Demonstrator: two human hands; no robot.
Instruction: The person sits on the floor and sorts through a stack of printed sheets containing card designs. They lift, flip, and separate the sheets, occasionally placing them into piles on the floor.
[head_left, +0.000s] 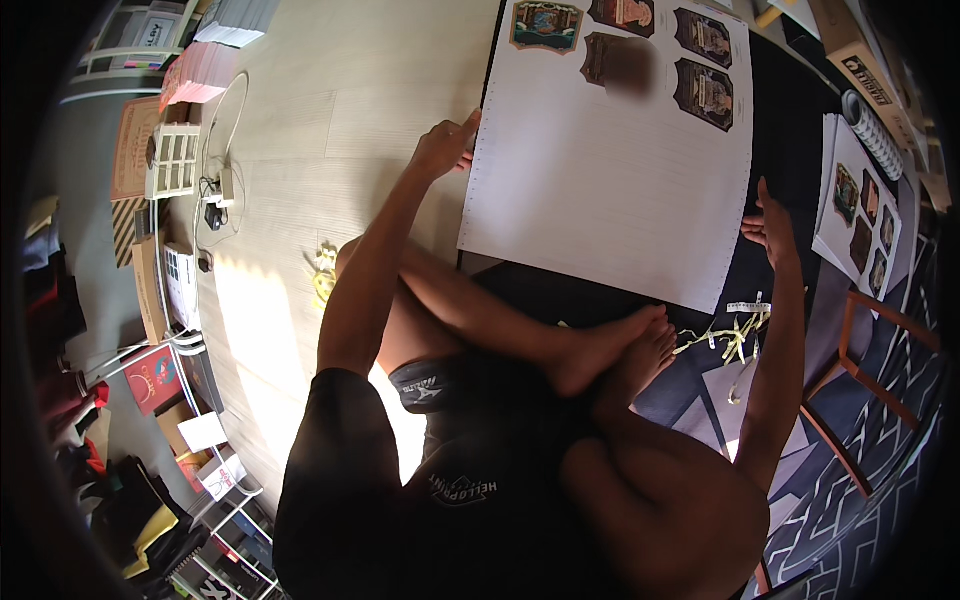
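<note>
A large white sheet (600, 190) printed with several dark, shield-shaped picture labels (703, 95) lies in front of me over a black mat (790, 150). Along its left side, my left hand (445, 148) has its fingers apart, their tips at the paper's edge. On the opposite side, my right hand (770, 228) is open beside the right edge, one finger stretched forward and the others bent toward the paper. A blurred patch hides part of one label. My crossed legs (500, 300) are just below the sheet's near edge.
Yellow-green strips (735, 340) lie near my right forearm, with more strips (323, 275) by my left knee. A smaller stack of printed sheets (860, 205), a roll (872, 135) and a cardboard box (870, 75) are at right. A power strip (226, 187) with cables lies left.
</note>
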